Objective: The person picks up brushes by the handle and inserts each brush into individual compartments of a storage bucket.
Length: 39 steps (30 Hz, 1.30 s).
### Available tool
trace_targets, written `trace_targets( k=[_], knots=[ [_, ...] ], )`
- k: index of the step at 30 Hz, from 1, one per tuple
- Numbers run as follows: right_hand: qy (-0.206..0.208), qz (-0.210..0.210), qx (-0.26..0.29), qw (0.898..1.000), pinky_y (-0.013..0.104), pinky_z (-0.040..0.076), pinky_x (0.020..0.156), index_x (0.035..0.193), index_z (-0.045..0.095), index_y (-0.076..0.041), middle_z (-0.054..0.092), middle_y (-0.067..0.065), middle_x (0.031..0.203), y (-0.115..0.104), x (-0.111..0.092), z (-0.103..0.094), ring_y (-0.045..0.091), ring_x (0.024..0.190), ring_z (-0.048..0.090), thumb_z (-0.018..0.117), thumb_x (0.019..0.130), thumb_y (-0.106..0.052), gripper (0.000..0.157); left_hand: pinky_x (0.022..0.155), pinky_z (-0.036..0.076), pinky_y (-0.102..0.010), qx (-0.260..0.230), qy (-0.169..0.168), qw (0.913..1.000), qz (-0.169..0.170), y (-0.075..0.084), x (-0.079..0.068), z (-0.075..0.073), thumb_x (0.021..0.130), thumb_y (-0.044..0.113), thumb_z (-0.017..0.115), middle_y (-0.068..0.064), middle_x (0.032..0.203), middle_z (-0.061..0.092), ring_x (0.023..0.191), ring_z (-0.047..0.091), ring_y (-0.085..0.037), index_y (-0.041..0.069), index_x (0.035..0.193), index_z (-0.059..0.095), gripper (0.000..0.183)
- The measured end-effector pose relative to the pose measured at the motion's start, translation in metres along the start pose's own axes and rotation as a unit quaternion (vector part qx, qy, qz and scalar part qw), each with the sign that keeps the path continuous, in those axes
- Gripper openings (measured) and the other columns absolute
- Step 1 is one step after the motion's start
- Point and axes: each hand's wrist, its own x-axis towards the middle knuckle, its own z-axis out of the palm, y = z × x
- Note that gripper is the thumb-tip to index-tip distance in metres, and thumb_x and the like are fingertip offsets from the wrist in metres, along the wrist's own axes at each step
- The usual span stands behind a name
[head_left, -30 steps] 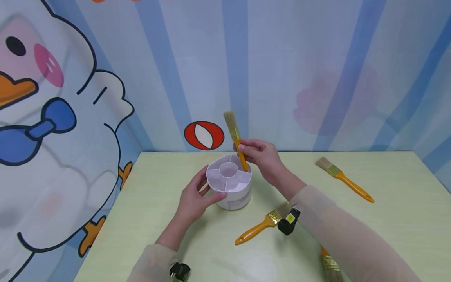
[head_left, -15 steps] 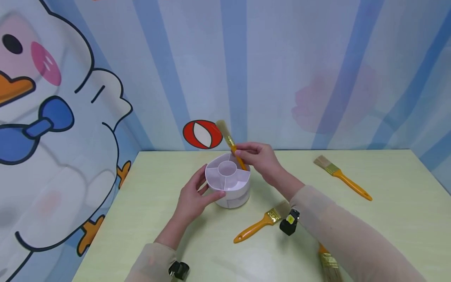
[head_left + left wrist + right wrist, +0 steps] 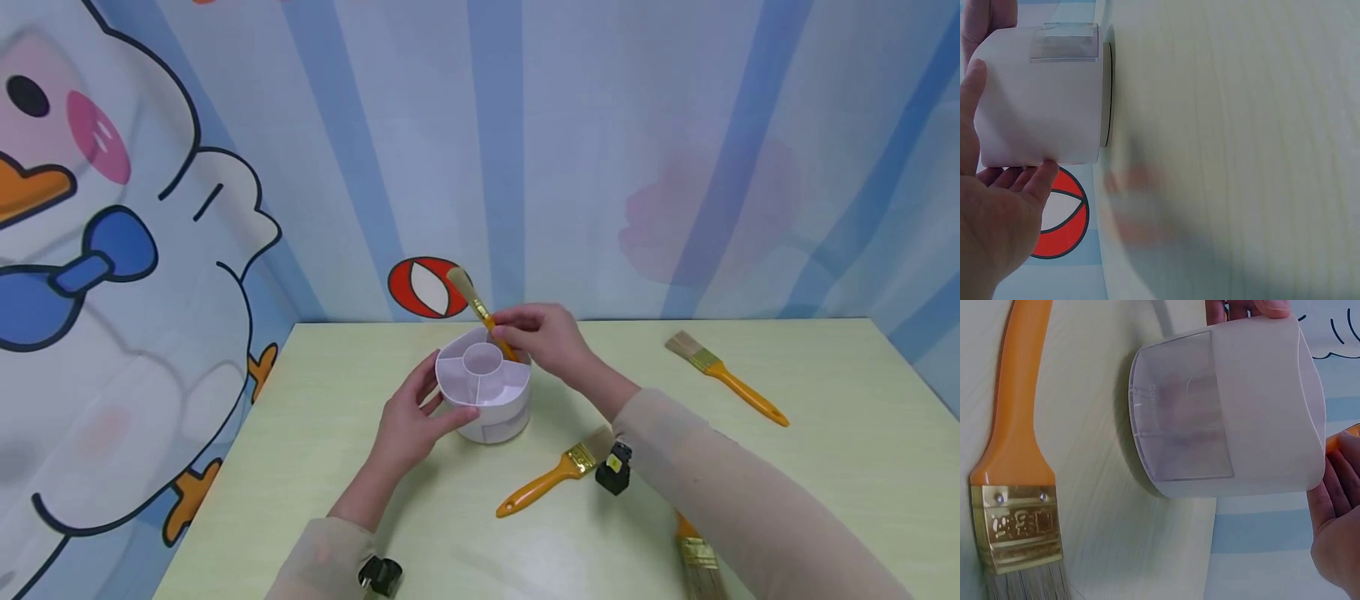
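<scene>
My right fingers (image 3: pixel 517 314) pinching a tilted brush (image 3: pixel 482 312), its lower end in the white caddy (image 3: pixel 504 414) at the rear right, my left fingers (image 3: pixel 422 377) curled round the caddy, three more brushes (image 3: pixel 557 475) on the tabletop (image 3: pixel 337 358).

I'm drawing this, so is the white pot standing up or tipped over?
Standing up: in the head view, the white pot has its divided top facing up, its base on the table.
</scene>
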Motion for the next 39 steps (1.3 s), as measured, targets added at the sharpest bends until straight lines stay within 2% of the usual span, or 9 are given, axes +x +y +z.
trace_targets(
  k=[5,9,16,23,33,39],
  knots=[
    [-0.002,-0.024,-0.043,0.999,0.033,0.065,0.087,0.124,0.079,-0.006,0.080,0.010,0.113,-0.001,0.000,0.000,0.024,0.101,0.074,0.079,0.100,-0.017,0.027,0.118,0.047,-0.049,-0.001,-0.004,0.9999,0.010,0.001,0.000,0.000,0.087,0.027,0.092,-0.004,0.167,0.044,0.155,0.041,-0.033,0.022,0.166,0.039,0.095],
    [-0.009,-0.044,-0.074,0.996,0.034,0.066,0.087,0.124,0.079,-0.005,0.080,0.010,0.113,-0.001,0.001,0.001,0.023,0.101,0.075,0.078,0.100,-0.017,0.027,0.117,0.047,-0.049,0.000,-0.005,0.9999,0.014,0.001,-0.001,-0.001,0.087,0.028,0.092,-0.004,0.167,0.044,0.155,0.042,-0.033,0.022,0.165,0.039,0.094],
    [-0.016,-0.050,-0.109,0.993,0.035,0.066,0.088,0.125,0.080,-0.007,0.080,0.009,0.114,-0.003,-0.002,0.001,0.023,0.103,0.077,0.079,0.099,-0.018,0.027,0.117,0.047,-0.047,0.004,-0.002,0.9999,0.012,0.000,-0.001,-0.001,0.087,0.028,0.093,-0.003,0.167,0.044,0.154,0.043,-0.032,0.022,0.166,0.039,0.096],
    [-0.031,-0.034,-0.118,0.992,0.034,0.066,0.088,0.131,0.077,-0.009,0.079,0.008,0.120,-0.008,-0.005,-0.002,0.024,0.109,0.076,0.077,0.101,-0.022,0.033,0.117,0.047,-0.048,0.002,-0.003,0.9999,0.013,0.001,-0.002,0.000,0.088,0.027,0.092,-0.004,0.167,0.045,0.155,0.042,-0.033,0.022,0.165,0.040,0.094],
    [-0.026,-0.037,-0.122,0.991,0.038,0.065,0.093,0.133,0.077,-0.011,0.078,0.007,0.124,-0.008,-0.012,-0.009,0.024,0.114,0.076,0.079,0.100,-0.027,0.037,0.118,0.046,-0.047,-0.002,-0.003,0.9999,0.011,0.000,-0.001,-0.001,0.086,0.027,0.093,-0.003,0.167,0.044,0.154,0.042,-0.032,0.022,0.165,0.039,0.096],
    [-0.023,-0.046,-0.126,0.991,0.042,0.063,0.098,0.135,0.075,-0.008,0.077,0.009,0.128,-0.009,-0.016,-0.015,0.027,0.117,0.074,0.078,0.101,-0.027,0.039,0.118,0.046,-0.048,-0.006,-0.005,0.9999,0.010,0.000,-0.001,-0.001,0.087,0.026,0.092,-0.003,0.167,0.044,0.155,0.041,-0.033,0.023,0.165,0.039,0.095]
  ],
)
